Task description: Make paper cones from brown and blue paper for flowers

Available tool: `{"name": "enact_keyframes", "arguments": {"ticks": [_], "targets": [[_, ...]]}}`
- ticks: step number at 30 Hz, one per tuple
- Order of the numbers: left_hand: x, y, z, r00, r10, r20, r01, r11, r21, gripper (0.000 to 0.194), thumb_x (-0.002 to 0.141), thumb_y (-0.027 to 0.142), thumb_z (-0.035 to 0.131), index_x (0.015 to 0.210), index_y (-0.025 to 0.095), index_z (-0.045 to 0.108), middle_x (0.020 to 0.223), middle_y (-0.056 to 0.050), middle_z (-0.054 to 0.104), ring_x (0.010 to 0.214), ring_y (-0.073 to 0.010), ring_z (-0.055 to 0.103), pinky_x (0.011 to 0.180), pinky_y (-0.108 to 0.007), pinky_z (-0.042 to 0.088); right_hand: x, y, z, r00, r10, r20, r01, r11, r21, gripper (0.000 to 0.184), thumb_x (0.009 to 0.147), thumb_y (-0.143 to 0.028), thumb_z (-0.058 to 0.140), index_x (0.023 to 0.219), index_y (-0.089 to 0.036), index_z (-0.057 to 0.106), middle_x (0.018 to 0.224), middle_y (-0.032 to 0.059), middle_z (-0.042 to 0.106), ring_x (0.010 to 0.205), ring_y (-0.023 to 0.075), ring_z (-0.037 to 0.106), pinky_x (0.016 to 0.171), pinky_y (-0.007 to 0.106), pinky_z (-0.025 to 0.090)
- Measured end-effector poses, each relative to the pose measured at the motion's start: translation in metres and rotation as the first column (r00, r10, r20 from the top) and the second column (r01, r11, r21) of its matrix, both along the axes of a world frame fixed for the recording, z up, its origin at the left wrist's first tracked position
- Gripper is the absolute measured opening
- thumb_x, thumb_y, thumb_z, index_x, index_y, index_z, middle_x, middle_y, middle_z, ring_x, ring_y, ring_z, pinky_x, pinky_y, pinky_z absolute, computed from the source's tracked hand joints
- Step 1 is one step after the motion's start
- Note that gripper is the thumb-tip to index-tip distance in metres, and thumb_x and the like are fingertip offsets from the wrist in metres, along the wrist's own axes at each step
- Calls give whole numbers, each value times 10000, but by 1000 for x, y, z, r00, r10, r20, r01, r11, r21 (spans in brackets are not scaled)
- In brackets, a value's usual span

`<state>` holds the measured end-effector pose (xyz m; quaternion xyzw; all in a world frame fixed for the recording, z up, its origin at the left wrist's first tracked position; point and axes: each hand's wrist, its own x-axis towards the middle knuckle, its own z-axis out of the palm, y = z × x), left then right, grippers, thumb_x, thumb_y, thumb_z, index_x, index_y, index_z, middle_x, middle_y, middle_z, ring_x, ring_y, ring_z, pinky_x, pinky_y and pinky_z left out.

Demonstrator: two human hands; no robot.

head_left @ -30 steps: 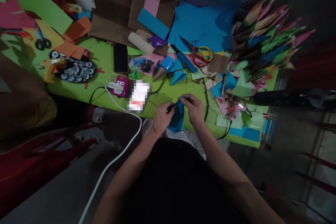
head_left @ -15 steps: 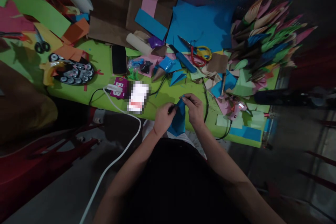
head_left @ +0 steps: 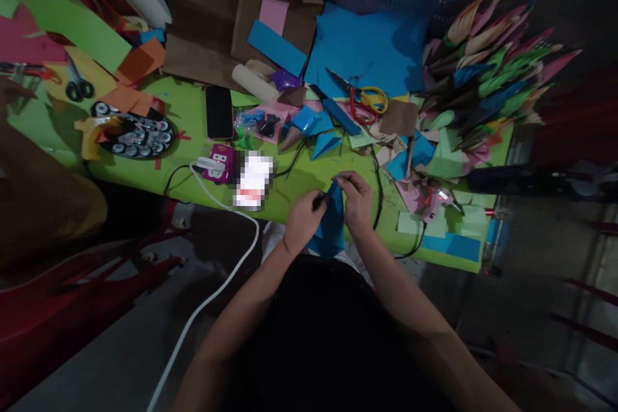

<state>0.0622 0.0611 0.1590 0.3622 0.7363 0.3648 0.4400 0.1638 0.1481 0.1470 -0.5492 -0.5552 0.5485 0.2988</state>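
Note:
A piece of blue paper (head_left: pixel 332 229) hangs between my hands at the table's front edge, its lower end over my lap. My left hand (head_left: pixel 305 217) is closed on its left side, with the fingertips partly in shadow. Thumb and fingers of my right hand (head_left: pixel 356 199) pinch the paper near its top corner. Beyond my hands lie a folded blue paper piece (head_left: pixel 327 144) and a blue-handled cutter (head_left: pixel 342 116). Scissors with red and yellow handles (head_left: pixel 369 105) rest on blue sheets (head_left: pixel 367 45).
A pink glue gun (head_left: pixel 436 203) lies right, its cord running over the edge. Many paper cones (head_left: pixel 497 77) stand at the back right. Left are a lit phone (head_left: pixel 253 180), a magenta power socket (head_left: pixel 217 164) with a white cable, and a dark phone (head_left: pixel 219 112). Someone's sleeve (head_left: pixel 43 187) is far left.
The blue paper has tilted slightly and shows more of its face, its lower end further down. My left hand has shifted a little right; both hands keep their grip.

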Motion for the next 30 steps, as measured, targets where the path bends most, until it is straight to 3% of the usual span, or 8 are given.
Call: {"name": "enact_keyframes", "arguments": {"ticks": [5, 10, 15, 19, 22, 26, 28, 30], "targets": [[-3, -3, -11, 990, 114, 86, -114, 993, -4, 144, 914, 268, 589, 785, 210, 613, 727, 13, 633, 695, -148, 585, 684, -274, 441, 7, 9, -6, 997, -36, -67, 31, 998, -62, 263, 846, -465, 568, 911, -236, 681, 891, 52, 727, 825, 200, 656, 755, 336, 508], [-20, -1, -37, 925, 378, 48, -377, 926, -24, 184, 899, 284, 609, 737, 202, 584, 667, 28, 589, 672, -144, 564, 654, -262, 451, 33, 3, -29, 959, 283, -27, -282, 935, -217, 383, 766, -489, 676, 1057, -240, 699, 791, 11, 717, 734, 190, 645, 664, 314, 487], [-36, -5, -57, 931, 364, -24, -365, 930, -45, 118, 886, 271, 629, 960, 185, 661, 878, -41, 710, 831, -196, 666, 774, -305, 527, 44, 0, -50, 946, 321, 40, -309, 934, -177, 378, 724, -381, 663, 1064, -227, 722, 660, -38, 620, 626, 162, 559, 598, 285, 423], [-35, -19, -53, 911, 281, -303, -277, 959, 58, 476, 870, 220, 636, 1340, 188, 569, 1292, -145, 665, 1227, -285, 605, 1030, -416, 498, 39, 4, -58, 945, 312, 102, -302, 948, -102, 319, 750, -319, 636, 1038, -234, 743, 732, -10, 666, 713, 183, 604, 674, 310, 464], [-29, -33, -44, 829, 86, -552, -63, 996, 61, 456, 935, 201, 541, 1389, 209, 573, 1433, -160, 590, 1346, -308, 522, 1134, -475, 401, 37, 4, -56, 941, 310, 133, -307, 951, -44, 284, 794, -303, 619, 1038, -244, 753, 875, 27, 737, 833, 211, 661, 777, 353, 512], [-24, -49, -41, 761, -275, -587, 311, 950, -42, 439, 963, 131, 447, 1303, 304, 664, 1436, -82, 625, 1313, -281, 566, 1111, -476, 404, 51, 1, -46, 930, 324, 172, -333, 942, 25, 250, 844, -275, 586, 1011, -264, 772, 1028, 48, 758, 971, 242, 680, 904, 414, 516], [-25, -53, -45, 738, -348, -578, 374, 924, -79, 448, 951, 112, 463, 1291, 315, 672, 1463, -62, 613, 1350, -276, 545, 1132, -485, 386, 67, 1, -42, 896, 369, 249, -400, 912, 88, 258, 866, -239, 565, 1001, -269, 782, 1030, 57, 758, 1014, 256, 669, 934, 433, 503], [-28, -54, -50, 727, -372, -578, 395, 914, -91, 440, 957, 122, 467, 1298, 314, 669, 1490, -58, 594, 1383, -272, 523, 1163, -501, 358, 86, 0, -39, 812, 432, 392, -526, 833, 173, 312, 893, -188, 528, 1048, -273, 784, 1067, 70, 759, 1059, 268, 655, 947, 449, 485]]}}
